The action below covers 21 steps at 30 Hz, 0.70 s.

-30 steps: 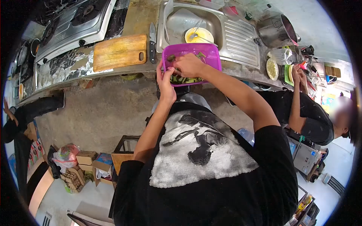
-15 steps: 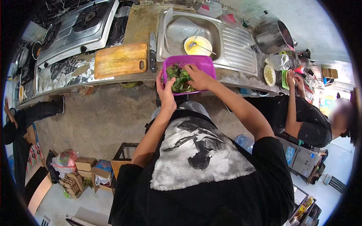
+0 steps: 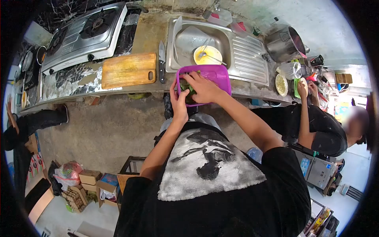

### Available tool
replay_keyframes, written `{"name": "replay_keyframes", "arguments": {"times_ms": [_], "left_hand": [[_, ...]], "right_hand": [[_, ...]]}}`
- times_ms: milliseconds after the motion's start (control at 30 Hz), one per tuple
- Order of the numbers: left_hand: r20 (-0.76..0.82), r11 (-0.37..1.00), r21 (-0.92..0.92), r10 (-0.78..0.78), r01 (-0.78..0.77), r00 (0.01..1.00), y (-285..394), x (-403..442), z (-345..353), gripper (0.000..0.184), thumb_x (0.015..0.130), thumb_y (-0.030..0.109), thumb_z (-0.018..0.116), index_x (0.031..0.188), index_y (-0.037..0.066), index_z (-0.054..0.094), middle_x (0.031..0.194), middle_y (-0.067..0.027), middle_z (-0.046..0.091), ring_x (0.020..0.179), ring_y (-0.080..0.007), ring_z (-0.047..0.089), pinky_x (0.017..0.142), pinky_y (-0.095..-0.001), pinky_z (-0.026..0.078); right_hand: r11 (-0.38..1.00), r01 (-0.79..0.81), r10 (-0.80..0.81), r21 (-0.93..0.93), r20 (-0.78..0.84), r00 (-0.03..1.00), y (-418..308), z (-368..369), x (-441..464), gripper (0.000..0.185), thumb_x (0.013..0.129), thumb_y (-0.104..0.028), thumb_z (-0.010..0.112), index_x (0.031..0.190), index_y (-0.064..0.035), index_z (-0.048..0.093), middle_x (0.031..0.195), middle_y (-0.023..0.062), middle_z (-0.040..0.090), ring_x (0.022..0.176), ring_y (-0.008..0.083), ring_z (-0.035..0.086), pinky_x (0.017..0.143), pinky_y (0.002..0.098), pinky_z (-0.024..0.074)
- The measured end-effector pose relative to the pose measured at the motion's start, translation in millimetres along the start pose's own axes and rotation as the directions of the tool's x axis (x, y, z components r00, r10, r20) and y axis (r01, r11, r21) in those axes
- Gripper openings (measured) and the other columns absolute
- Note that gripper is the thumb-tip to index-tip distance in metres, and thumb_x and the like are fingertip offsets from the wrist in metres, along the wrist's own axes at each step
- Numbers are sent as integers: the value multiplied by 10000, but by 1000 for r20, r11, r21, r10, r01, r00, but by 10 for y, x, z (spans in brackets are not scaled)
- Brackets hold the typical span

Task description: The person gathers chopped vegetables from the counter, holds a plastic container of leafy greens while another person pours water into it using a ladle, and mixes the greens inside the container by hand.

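A purple plastic basin (image 3: 216,75) is at the counter's front edge, in front of my body. My left hand (image 3: 179,106) grips its left side, with the thumb over the rim and the fingers along the outer wall. Green leaves (image 3: 188,97) lie bunched at the left end of the basin, mostly covered by my hands. Over them, my right hand (image 3: 202,89) has its fingers curled around the bunch. The right part of the basin floor is bare.
Beyond the basin is a steel sink (image 3: 181,39) with a yellow-smeared bowl (image 3: 213,53) and spoons. A knife (image 3: 162,63) lies beside the wooden cutting board (image 3: 128,71); a gas stove (image 3: 87,35) is farther left. To the right, another person (image 3: 319,122) works with their hands near a plate (image 3: 281,85).
My right hand has moved left over the leaves and gathered them against the basin's left end. The leaves were spread wider before. The view has shifted slightly.
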<state>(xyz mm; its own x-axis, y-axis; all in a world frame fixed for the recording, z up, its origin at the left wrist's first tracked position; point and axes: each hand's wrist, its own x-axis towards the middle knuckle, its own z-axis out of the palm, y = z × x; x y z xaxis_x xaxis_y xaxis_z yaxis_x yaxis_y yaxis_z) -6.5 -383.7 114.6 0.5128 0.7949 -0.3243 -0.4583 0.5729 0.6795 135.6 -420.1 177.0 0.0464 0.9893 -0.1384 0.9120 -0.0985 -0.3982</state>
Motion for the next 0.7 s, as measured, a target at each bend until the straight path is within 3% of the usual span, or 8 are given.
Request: {"name": "replay_keyframes", "arguments": {"times_ms": [67, 167, 233, 367, 433, 500, 533, 700], "left_hand": [[18, 1000, -8, 12, -12, 1000, 53, -25, 32, 652, 860, 68, 637, 1463, 58, 389, 1362, -99, 524, 1243, -201, 512, 1067, -334, 388], [6, 1000, 14, 5, -5, 1000, 148, -83, 72, 647, 870, 76, 626, 1469, 58, 382, 1351, -104, 529, 1233, -196, 520, 1056, -333, 400], [-31, 999, 14, -47, 48, 998, 165, -95, 116, 641, 875, 79, 612, 1472, 55, 380, 1347, -106, 528, 1224, -194, 521, 1049, -331, 406], [18, 999, -37, 9, -8, 1000, 67, -92, 14, 651, 856, 62, 581, 1476, 75, 384, 1330, -99, 523, 1154, -185, 528, 987, -322, 425], [4, 1000, -23, 21, -21, 1000, 43, -96, -39, 661, 835, 34, 565, 1472, 82, 397, 1311, -95, 536, 1131, -178, 534, 961, -311, 436], [-5, 1000, 18, -19, 20, 1000, 83, -141, -62, 660, 823, 19, 557, 1463, 77, 410, 1294, -92, 555, 1130, -175, 542, 969, -301, 436], [37, 999, 34, -6, 5, 999, 103, -128, -54, 620, 825, 51, 521, 1438, 77, 424, 1332, -80, 527, 1223, -201, 502, 1062, -353, 395], [53, 1000, -1, 8, -8, 999, 127, -142, -31, 639, 825, 39, 511, 1454, 79, 408, 1333, -84, 531, 1207, -206, 520, 1058, -347, 402]], "right_hand": [[998, -55, 53, 13, 121, 991, -106, -252, 52, 759, 721, -196, 730, 1416, -99, 439, 1328, 220, 463, 1189, 447, 507, 1072, 510, 414], [998, -62, 63, -6, 104, 993, -214, -360, 52, 755, 725, -225, 749, 1406, -92, 453, 1311, 224, 460, 1191, 444, 505, 1051, 510, 426], [1000, -5, 5, 1, 10, 1000, -113, -96, 60, 734, 738, -244, 753, 1396, -84, 470, 1272, 225, 465, 1179, 450, 507, 1042, 511, 429], [995, 77, -86, 66, 150, 985, 39, 155, 91, 655, 762, -191, 728, 1364, -62, 506, 1317, 234, 464, 1292, 468, 426, 1076, 529, 392], [969, 239, -248, 70, 184, 951, 97, 219, 45, 613, 789, -145, 691, 1363, -60, 495, 1266, 235, 482, 1207, 429, 518, 1005, 516, 451], [981, 134, -168, 141, 267, 949, 84, 194, 27, 542, 777, -102, 678, 1293, -45, 523, 1211, 223, 556, 1130, 402, 594, 930, 514, 500], [989, 137, -145, 48, 321, 936, 92, 161, 37, 515, 765, -93, 679, 1255, -40, 531, 1166, 215, 591, 1078, 406, 621, 893, 518, 516], [940, 266, -167, -214, 391, 905, 191, 50, 82, 400, 795, -123, 647, 1177, -43, 557, 1004, 194, 679, 912, 391, 687, 798, 504, 549]]}}
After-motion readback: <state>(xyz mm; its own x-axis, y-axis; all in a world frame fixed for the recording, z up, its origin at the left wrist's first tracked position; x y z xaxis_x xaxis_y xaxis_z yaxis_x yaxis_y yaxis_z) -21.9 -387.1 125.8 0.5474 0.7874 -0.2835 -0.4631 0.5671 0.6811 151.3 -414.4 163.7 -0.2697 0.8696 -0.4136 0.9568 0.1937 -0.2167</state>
